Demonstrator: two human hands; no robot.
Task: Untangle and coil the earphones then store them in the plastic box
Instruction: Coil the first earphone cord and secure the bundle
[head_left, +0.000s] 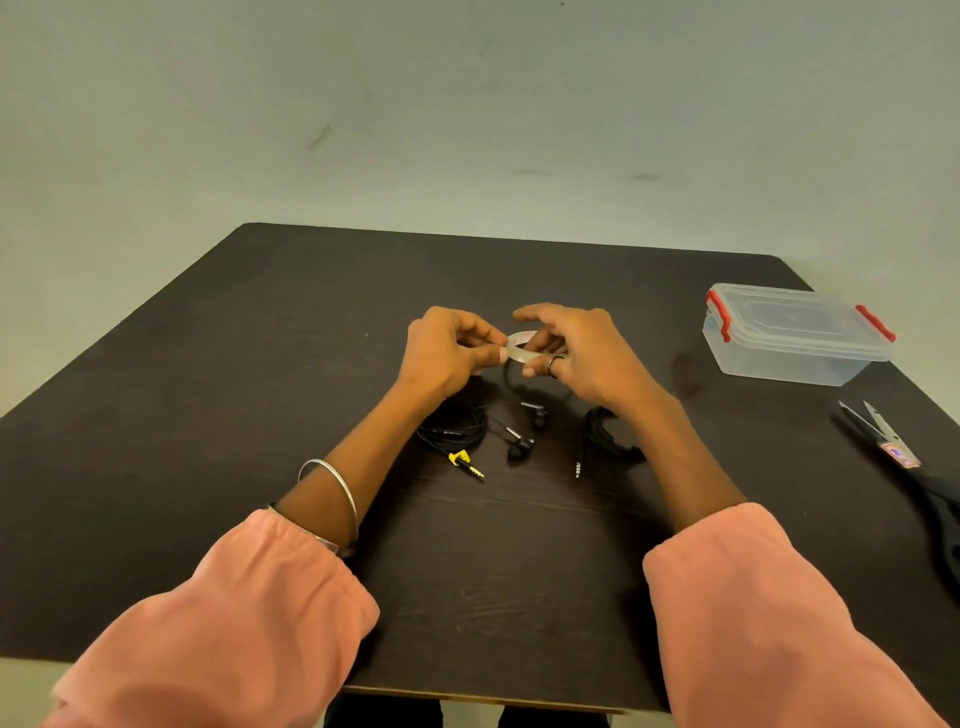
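light: dim, soft, warm | shadows: faint on counter | edges: wide-angle bending | sleeves blurred

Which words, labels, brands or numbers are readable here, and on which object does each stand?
None can be read.
Tape roll in both hands: pinkish print, blurred.
Left earphone coil: small white print, too small.
Yellow tag at its plug: unreadable.
Scissors: coloured sticker, blurred.
Plastic box: no text visible.

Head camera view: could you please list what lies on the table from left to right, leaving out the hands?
Coiled earphone cable → yellow-tagged plug → earbuds → second plug → second black coil → plastic box → scissors.
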